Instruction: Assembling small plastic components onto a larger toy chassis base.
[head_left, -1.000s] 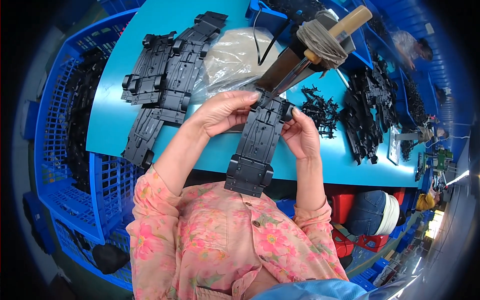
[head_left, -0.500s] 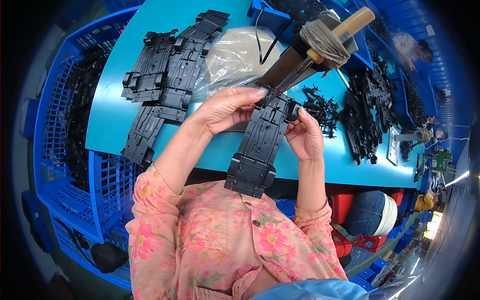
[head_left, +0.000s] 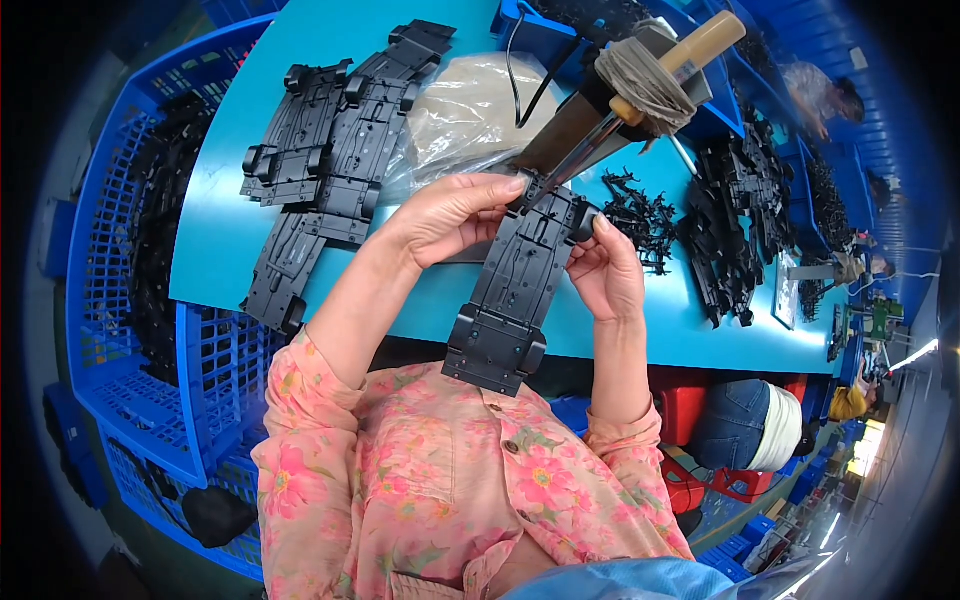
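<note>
Left hand (head_left: 450, 215) and right hand (head_left: 608, 275) grip long black chassis plate (head_left: 515, 290) above tabletop (head_left: 230, 200) | step: fitting at its far end, under hanging tool (head_left: 610, 110) | next likely needs steady alignment | plate stack (head_left: 330, 150) left

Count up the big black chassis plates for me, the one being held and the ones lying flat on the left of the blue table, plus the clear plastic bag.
Held chassis plate: 1
Stacked chassis plates on table: about 4, overlapping
Clear plastic bag: 1
Total: about 6
</note>
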